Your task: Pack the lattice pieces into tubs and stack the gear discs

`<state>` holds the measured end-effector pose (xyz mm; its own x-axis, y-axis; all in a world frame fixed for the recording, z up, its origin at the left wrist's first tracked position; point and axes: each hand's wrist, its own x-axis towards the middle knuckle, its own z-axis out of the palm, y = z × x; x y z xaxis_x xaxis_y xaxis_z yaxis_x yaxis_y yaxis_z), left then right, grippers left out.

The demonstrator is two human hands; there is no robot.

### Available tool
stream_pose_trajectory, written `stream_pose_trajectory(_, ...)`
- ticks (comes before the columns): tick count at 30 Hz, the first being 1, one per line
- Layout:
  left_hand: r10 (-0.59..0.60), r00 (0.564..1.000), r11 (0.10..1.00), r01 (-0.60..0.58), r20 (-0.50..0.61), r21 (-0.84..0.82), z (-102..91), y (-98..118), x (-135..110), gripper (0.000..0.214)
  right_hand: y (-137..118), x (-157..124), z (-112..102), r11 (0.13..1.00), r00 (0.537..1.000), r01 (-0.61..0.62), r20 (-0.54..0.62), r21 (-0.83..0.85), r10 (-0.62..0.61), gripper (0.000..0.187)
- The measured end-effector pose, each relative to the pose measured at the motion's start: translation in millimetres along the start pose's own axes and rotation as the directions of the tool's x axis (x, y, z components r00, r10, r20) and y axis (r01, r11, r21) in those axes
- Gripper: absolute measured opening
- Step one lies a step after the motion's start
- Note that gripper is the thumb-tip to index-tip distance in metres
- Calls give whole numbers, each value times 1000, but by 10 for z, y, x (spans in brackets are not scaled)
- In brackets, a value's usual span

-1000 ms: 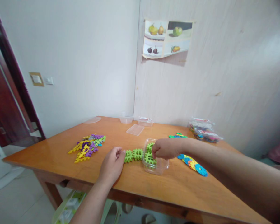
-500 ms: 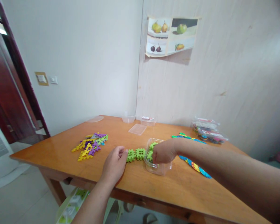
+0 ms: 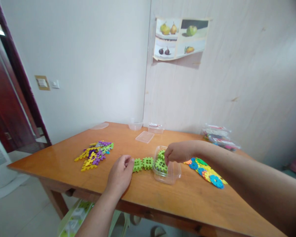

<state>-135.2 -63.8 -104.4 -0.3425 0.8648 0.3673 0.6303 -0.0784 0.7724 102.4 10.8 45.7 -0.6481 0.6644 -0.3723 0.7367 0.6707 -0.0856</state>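
Note:
A chain of green waffle blocks (image 3: pixel 143 163) lies on the wooden table (image 3: pixel 162 200) and runs into a clear plastic tub (image 3: pixel 168 173). My left hand (image 3: pixel 120 175) rests on the table with curled fingers pinching the chain's left end. My right hand (image 3: pixel 179 152) hovers over the tub, fingers closed on a green block (image 3: pixel 161 155) at the chain's upper end.
A pile of yellow, purple and green blocks (image 3: pixel 95 154) lies at the left. Flat colourful gear pieces (image 3: pixel 207 170) lie right of the tub. A clear lid (image 3: pixel 144 137), small tubs (image 3: pixel 135 125) and bagged toys (image 3: pixel 220 137) sit near the wall.
My right hand has risen out of the tub and shifted slightly back, uncovering more of the gear pieces. My left hand has stayed at the chain's end.

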Motion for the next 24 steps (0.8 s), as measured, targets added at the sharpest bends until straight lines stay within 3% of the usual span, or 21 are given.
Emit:
stream_pose_trajectory(4, 6, 1000, 1000, -6, -21, -4, 2, -18, 7, 34, 96, -3, -19, 998, 999, -19, -27, 58, 21, 31)
stream_pose_trajectory(6, 5, 1000, 1000, -5, -29, 0, -5, -10, 7, 33, 85, 17, -14, 998, 995, -3, -97, 64, 9, 31)
stream_pose_trajectory(10, -17, 998, 1000, 16, -59, -6, -21, 19, 4, 31, -46, 109, -3, 998, 959, 53, -281, 42, -39, 32)
stream_pose_trajectory(14, -49, 995, 997, 44, -92, -59, -23, 3, -1, 31, -258, 265, 30, 988, 916, 138, -370, -67, -153, 39)
stream_pose_trajectory(24, -87, 990, 977, 63, -110, -203, 10, -110, 15, 33, -673, 742, 189, 931, 926, 222, -237, -291, -295, 66)
